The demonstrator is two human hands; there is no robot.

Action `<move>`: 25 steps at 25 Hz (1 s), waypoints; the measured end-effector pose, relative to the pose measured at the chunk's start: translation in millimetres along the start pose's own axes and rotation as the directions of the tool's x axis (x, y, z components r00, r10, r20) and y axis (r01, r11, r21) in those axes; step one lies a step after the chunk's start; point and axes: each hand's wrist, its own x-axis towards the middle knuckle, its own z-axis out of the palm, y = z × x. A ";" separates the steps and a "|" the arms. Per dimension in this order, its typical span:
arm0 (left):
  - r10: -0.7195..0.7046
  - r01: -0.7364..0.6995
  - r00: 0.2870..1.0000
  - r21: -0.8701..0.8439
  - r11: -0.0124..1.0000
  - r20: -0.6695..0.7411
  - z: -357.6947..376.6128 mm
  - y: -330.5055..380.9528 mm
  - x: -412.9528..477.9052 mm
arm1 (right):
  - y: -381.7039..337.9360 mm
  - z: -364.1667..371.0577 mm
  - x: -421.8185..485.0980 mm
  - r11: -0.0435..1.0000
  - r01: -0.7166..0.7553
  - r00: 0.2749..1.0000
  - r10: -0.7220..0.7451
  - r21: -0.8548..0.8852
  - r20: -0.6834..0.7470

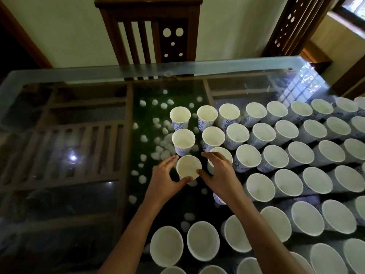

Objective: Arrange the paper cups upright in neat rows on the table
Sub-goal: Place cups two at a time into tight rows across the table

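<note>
My left hand [165, 176] curled round an upright paper cup [189, 167], left of the rows [264, 134], right hand [218, 172] relaxed, thumb touching rim.

Cannot see the lower wall of the middle cup [188, 167], screened by the left hand [164, 180] and the right hand [219, 175], nor tell whether either truly grips it. Can make out only a blue-patterned sliver of the cup under the right wrist [217, 199] and perhaps half the rim of the cup behind the right fingers [222, 150]. Cut off at the frame's right edge, the outermost cups [360, 107]; at the bottom edge, the nearest cups [172, 270] and both forearms [126, 244].
</note>
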 end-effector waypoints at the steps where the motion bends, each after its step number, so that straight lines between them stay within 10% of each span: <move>1: 0.009 -0.009 1.000 -0.009 1.000 -0.006 0.5 4.1 -1.6 | 0.0 0.4 -5.1 1.000 -0.003 1.000 0.003 0.004 -0.010; 15: 0.037 -0.038 0.999 0.048 0.998 0.016 9.2 -0.4 9.5 | -3.1 -7.2 -39.5 1.000 0.004 1.000 -0.004 0.013 -0.031; 25: -0.060 -0.031 0.959 0.311 0.950 0.278 -24.3 8.3 -118.3 | -8.9 -5.5 -130.2 0.973 0.154 0.907 -0.071 -0.170 0.415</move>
